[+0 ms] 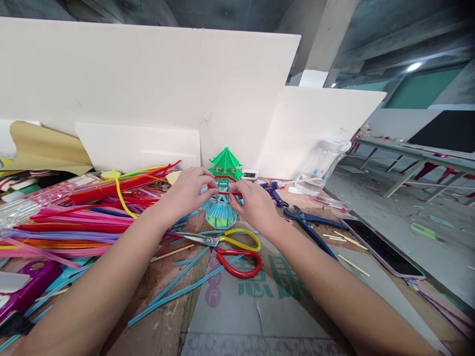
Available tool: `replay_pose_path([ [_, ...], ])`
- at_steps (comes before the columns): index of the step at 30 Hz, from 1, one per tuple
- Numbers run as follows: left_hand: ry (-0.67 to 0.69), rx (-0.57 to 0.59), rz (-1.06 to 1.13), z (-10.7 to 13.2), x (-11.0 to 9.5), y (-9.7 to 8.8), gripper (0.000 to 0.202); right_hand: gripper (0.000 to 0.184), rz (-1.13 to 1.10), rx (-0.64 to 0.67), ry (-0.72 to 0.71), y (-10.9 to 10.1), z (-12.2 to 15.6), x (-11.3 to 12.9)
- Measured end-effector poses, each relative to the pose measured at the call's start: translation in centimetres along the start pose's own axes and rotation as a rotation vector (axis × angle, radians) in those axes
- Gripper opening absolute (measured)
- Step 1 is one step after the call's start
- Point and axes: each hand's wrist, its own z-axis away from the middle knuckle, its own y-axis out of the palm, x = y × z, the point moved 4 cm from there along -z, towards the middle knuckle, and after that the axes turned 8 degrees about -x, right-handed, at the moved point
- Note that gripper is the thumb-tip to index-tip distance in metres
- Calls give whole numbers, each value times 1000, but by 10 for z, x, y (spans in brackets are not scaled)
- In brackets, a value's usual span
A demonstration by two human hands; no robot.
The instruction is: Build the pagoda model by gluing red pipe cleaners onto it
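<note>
A small pavilion model (226,163) stands upright in front of me, with a green tiered roof, a blue frame and a flared light-blue base. A short red pipe cleaner (222,193) runs level across its front, below the roof. My left hand (191,190) is closed in a pinch at that strip's left end, close against the model. On the other side, my right hand (256,202) pinches the right end between thumb and fingers. Scissors (213,241) with one yellow and one red handle lie partly open just below the model.
Colourful pipe cleaners (81,222) are heaped at left, near a purple device (29,287). Loose blue strips (178,287) lie in front. Blue-handled pliers (311,225), a phone (382,247) and a clear plastic jar (322,160) are at right. White boards (148,74) stand behind.
</note>
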Motion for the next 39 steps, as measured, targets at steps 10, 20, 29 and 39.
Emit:
replay_pose_path([
  [10, 56, -109, 85, -3, -29, -9, 24, 7, -5, -81, -9, -17, -7, -4],
  [20, -33, -180, 236, -6, -48, -21, 18, 2, -150, -126, 46, -37, -14, -1],
  [29, -145, -62, 508, -3, -59, -20, 31, 3, -297, -223, 222, -52, -17, -6],
  [39, -429, -58, 690, -3, -59, -21, 22, 3, -384, -134, 178, -65, -21, 11],
])
